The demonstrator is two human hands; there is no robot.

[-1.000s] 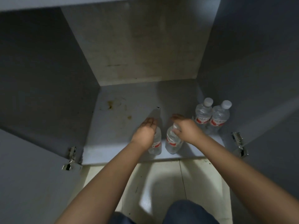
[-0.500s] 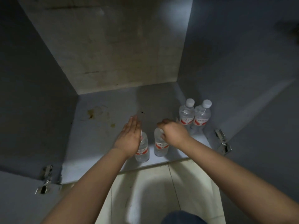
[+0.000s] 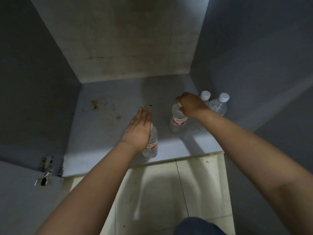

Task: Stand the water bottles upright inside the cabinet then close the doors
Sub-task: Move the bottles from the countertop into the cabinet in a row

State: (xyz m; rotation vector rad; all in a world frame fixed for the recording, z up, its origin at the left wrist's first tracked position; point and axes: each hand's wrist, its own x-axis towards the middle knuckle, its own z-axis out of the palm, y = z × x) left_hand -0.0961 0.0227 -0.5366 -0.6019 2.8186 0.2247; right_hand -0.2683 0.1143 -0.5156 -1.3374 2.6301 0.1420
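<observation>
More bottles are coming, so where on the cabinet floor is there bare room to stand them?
The grey cabinet floor is bare on its left half, between the left wall and the left hand, though stained there. The right side is crowded: four clear plastic water bottles with white caps, one under each hand, two in the right corner behind the right hand.

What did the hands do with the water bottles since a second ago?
The right hand, gripping the top of a bottle, has carried it deeper into the cabinet, toward the two bottles by the right wall. The left hand has straightened its fingers flat over its own bottle, which stayed near the front edge of the cabinet floor. The two wall bottles stayed upright, and the doors are still open.
</observation>
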